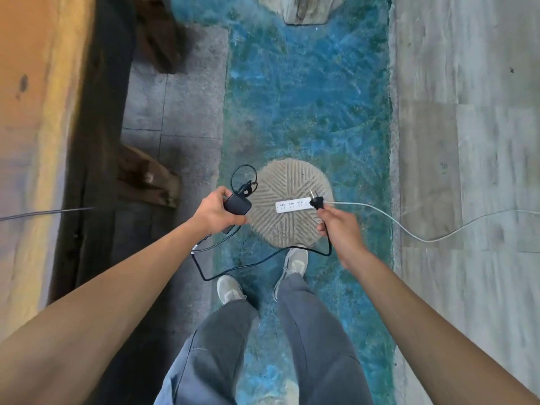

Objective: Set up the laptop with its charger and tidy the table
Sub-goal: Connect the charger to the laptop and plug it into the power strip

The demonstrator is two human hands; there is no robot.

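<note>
Charger brick [238, 206] was gripped by left hand [214, 211], right-hand fingers [327, 215] pinched unplugged plug [316, 202] above power strip [293, 206]; laptop unseen, most task outstanding.

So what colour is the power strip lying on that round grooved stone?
White power strip, clearest in the head view.

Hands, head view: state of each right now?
Left hand: closed round the black charger brick.
Right hand: closed on the black plug, prongs up, beside the white power strip.
</note>
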